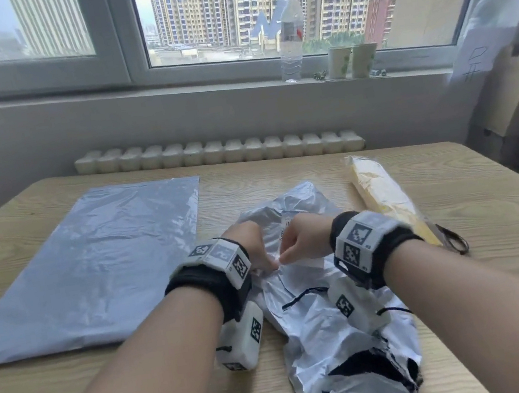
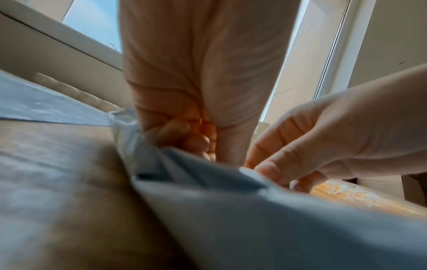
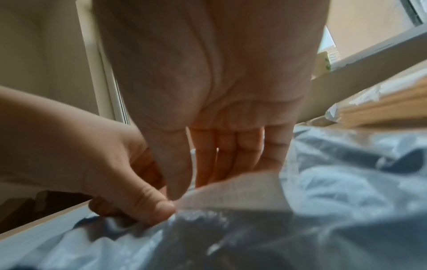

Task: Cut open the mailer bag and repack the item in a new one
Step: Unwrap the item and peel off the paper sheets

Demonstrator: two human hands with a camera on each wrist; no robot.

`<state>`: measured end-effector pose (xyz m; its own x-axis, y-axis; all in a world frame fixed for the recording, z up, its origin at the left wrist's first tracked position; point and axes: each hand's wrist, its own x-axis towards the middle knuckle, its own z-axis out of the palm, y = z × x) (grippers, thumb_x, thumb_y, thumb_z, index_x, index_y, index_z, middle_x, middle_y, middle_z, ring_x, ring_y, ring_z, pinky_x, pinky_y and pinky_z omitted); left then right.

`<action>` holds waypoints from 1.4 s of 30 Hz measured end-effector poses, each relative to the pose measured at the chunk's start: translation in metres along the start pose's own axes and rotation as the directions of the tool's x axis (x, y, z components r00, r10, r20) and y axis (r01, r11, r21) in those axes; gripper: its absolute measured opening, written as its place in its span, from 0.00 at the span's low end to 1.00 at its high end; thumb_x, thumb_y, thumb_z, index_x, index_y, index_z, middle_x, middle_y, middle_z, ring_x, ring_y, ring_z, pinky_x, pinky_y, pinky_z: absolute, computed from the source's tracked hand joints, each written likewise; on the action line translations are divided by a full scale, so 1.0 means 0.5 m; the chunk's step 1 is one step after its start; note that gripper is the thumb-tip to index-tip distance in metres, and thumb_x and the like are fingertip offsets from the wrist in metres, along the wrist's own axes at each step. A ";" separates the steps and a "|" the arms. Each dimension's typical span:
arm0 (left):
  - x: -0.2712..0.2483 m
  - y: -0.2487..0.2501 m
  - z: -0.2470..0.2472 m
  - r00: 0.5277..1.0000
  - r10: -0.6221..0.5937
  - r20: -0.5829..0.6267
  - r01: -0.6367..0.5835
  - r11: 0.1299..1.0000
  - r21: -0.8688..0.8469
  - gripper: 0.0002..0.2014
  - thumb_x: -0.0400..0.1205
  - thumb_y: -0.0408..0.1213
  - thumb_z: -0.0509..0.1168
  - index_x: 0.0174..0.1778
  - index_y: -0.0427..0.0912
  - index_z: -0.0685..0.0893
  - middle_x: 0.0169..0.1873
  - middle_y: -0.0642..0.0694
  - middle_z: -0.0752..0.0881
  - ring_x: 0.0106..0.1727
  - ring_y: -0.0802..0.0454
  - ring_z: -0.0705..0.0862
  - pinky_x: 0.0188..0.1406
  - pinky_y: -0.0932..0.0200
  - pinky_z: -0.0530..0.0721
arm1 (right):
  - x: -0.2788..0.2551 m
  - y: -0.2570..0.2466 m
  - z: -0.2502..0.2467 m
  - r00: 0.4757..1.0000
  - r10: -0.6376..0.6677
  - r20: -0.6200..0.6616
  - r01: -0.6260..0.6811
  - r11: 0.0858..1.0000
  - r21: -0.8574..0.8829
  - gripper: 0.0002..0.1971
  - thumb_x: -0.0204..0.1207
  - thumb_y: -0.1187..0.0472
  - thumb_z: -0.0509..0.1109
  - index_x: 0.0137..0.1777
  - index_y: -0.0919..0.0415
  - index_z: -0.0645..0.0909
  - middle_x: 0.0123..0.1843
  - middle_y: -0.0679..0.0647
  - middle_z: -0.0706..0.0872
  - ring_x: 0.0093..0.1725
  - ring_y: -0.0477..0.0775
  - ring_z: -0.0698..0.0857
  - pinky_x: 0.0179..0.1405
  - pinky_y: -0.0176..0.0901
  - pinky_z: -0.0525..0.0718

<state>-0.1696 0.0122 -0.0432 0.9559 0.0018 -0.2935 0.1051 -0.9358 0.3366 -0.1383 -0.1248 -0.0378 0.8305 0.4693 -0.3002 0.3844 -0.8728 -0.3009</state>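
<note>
1. The left hand has its fingers curled into the crumpled white mailer bag, pinching a fold of the plastic between thumb and fingertips; the left wrist view shows the curled fingers bunched against the plastic.
2. The right hand meets it thumb to thumb and pinches a white strip or label on the same bag; in the right wrist view its fingers run fairly straight behind the strip while the thumb closes on it.
3. One crumpled mailer bag lies in the middle of the table, running from under the hands toward the near edge. Its near end is ragged, with black showing there; whether anything is inside, I cannot tell.
4. One flat grey mailer bag lies smooth on the table to the left, near the crumpled one but apart from it.
5. One long yellow item in clear wrap lies on the table to the right, outside both bags.
6. One pair of scissors lies just beside the near end of the yellow item, only the dark handles showing.
7. On the windowsill stand one clear bottle and two paper cups, side by side to the right of the bottle. What they hold is not visible.
</note>
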 end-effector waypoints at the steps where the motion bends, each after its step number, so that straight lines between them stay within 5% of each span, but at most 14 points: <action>1: 0.002 -0.006 0.002 1.000 -0.017 0.025 0.018 0.999 -0.030 0.13 0.73 0.45 0.77 0.41 0.38 0.89 0.37 0.45 0.90 0.34 0.53 0.84 0.41 0.56 0.87 | 0.007 0.001 0.009 1.000 0.006 -0.013 -0.006 1.000 0.006 0.07 0.73 0.51 0.74 0.42 0.52 0.89 0.43 0.49 0.90 0.43 0.47 0.86 0.48 0.44 0.87; 4: 0.008 -0.017 -0.001 0.996 -0.037 0.087 0.042 0.998 -0.048 0.16 0.69 0.53 0.79 0.36 0.42 0.88 0.27 0.50 0.86 0.27 0.56 0.80 0.26 0.63 0.77 | 0.020 0.017 0.021 0.999 0.036 -0.009 -0.035 0.996 0.087 0.09 0.72 0.53 0.76 0.32 0.51 0.83 0.35 0.48 0.85 0.36 0.45 0.81 0.40 0.41 0.82; 9: 0.014 -0.009 -0.004 0.993 -0.076 0.088 0.077 0.997 -0.016 0.21 0.67 0.56 0.79 0.34 0.41 0.83 0.27 0.49 0.84 0.25 0.54 0.78 0.23 0.65 0.72 | 0.022 0.040 0.017 0.999 0.031 0.015 -0.034 0.974 0.224 0.12 0.74 0.54 0.75 0.31 0.53 0.80 0.32 0.48 0.80 0.34 0.46 0.78 0.40 0.41 0.78; 22: 0.018 0.000 -0.002 0.991 -0.094 0.094 0.085 0.992 0.094 0.24 0.67 0.58 0.78 0.42 0.40 0.83 0.37 0.47 0.86 0.35 0.50 0.81 0.25 0.63 0.73 | 0.017 0.058 0.020 0.996 0.040 -0.081 -0.019 0.968 0.251 0.11 0.78 0.52 0.70 0.43 0.59 0.85 0.37 0.50 0.82 0.37 0.48 0.79 0.39 0.40 0.77; 25: 0.018 -0.001 -0.001 0.990 -0.102 0.101 0.094 0.992 0.085 0.23 0.68 0.58 0.77 0.43 0.40 0.84 0.37 0.47 0.87 0.36 0.50 0.82 0.31 0.62 0.76 | 0.010 0.065 0.017 0.998 0.046 -0.053 -0.030 0.962 0.270 0.15 0.77 0.43 0.69 0.39 0.53 0.84 0.30 0.47 0.80 0.30 0.46 0.77 0.31 0.38 0.77; 29: 0.020 0.002 -0.006 0.986 -0.112 0.122 0.099 0.990 0.103 0.24 0.70 0.62 0.73 0.36 0.41 0.82 0.34 0.49 0.86 0.38 0.50 0.84 0.41 0.59 0.81 | 0.002 0.079 0.016 0.999 0.053 -0.006 -0.047 0.922 0.383 0.23 0.68 0.30 0.67 0.36 0.50 0.85 0.28 0.51 0.77 0.27 0.50 0.77 0.32 0.44 0.80; 35: 0.025 0.017 0.013 0.995 -0.099 0.022 0.095 0.984 0.152 0.26 0.66 0.64 0.74 0.31 0.43 0.76 0.28 0.50 0.79 0.28 0.55 0.76 0.29 0.62 0.73 | 0.008 0.074 0.021 0.999 0.039 -0.001 -0.035 0.924 0.381 0.11 0.72 0.52 0.77 0.35 0.56 0.80 0.28 0.47 0.77 0.28 0.46 0.75 0.26 0.36 0.75; 42: 0.027 0.018 0.015 0.992 -0.121 0.045 0.111 0.977 0.181 0.26 0.67 0.64 0.74 0.31 0.44 0.74 0.28 0.50 0.79 0.29 0.54 0.77 0.37 0.60 0.75 | 0.013 0.085 0.026 0.991 0.099 -0.087 -0.054 0.905 0.421 0.10 0.74 0.52 0.75 0.36 0.55 0.82 0.32 0.48 0.82 0.30 0.44 0.79 0.25 0.33 0.77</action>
<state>-0.1576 0.0009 -0.0508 0.9230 0.0992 -0.3719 0.1594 -0.9780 0.1346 -0.1217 -0.1570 -0.0642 0.8964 0.3668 -0.2490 0.1334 -0.7588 -0.6376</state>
